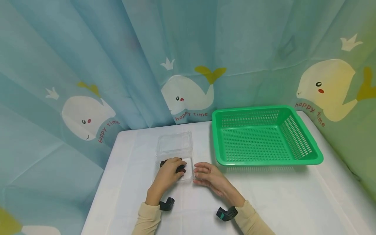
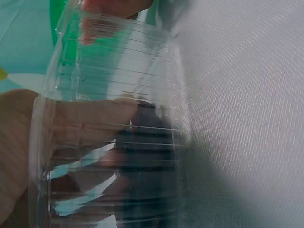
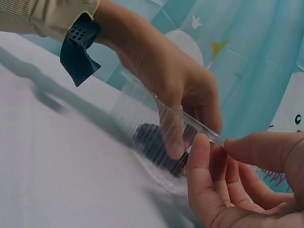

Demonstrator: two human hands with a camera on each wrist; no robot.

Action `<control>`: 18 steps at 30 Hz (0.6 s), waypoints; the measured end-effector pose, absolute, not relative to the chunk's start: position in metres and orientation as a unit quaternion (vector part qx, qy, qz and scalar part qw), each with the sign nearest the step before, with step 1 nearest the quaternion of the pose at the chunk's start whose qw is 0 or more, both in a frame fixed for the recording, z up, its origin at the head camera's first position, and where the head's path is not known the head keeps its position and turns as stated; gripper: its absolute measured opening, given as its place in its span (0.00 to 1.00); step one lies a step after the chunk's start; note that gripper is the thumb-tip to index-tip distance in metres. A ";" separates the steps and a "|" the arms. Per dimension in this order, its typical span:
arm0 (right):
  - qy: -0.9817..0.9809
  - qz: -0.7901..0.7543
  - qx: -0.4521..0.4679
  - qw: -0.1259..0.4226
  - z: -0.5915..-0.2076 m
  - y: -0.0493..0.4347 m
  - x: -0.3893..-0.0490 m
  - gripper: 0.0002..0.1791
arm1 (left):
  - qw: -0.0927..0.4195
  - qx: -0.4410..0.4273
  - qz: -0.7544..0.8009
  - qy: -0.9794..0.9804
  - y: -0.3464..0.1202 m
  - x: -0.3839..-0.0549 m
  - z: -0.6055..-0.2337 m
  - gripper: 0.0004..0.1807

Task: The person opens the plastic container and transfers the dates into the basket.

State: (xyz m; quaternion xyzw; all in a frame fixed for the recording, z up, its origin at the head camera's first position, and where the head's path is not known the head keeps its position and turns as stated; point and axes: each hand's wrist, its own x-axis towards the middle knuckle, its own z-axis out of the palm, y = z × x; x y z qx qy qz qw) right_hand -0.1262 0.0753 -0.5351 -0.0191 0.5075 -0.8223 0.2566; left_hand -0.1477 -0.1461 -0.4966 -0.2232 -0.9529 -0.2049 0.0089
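Observation:
A clear plastic clamshell box (image 1: 188, 169) lies on the table with its lid (image 1: 174, 142) folded back. Several dark, rounded items (image 1: 180, 168) are inside it; their kind is hard to tell. My left hand (image 1: 168, 173) reaches into the box from above, and its thumb and fingers hold some of the dark items (image 3: 151, 140). Seen through the ribbed wall in the left wrist view, the left thumb (image 2: 95, 114) lies against the dark mass (image 2: 147, 166). At the box's right side, my right hand (image 1: 213, 179) pinches the rim between thumb and fingertips (image 3: 200, 147).
A green plastic basket (image 1: 215, 140) with perforated walls stands at the right of the table, just beyond the right hand. The table (image 1: 132, 182) has a white cloth. Behind it hangs a blue curtain (image 1: 249, 49) printed with whales.

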 end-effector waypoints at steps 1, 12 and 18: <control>0.506 -0.823 -0.021 0.258 -0.535 0.075 -0.126 0.29 | 0.010 -0.224 -0.199 -0.954 -0.145 -0.148 -0.497 0.17; 0.508 -0.820 -0.028 0.261 -0.535 0.077 -0.126 0.29 | 0.018 -0.245 -0.155 -0.957 -0.140 -0.152 -0.496 0.07; 0.513 -0.814 -0.017 0.272 -0.530 0.077 -0.127 0.29 | 0.018 -0.260 -0.141 -0.955 -0.139 -0.151 -0.492 0.03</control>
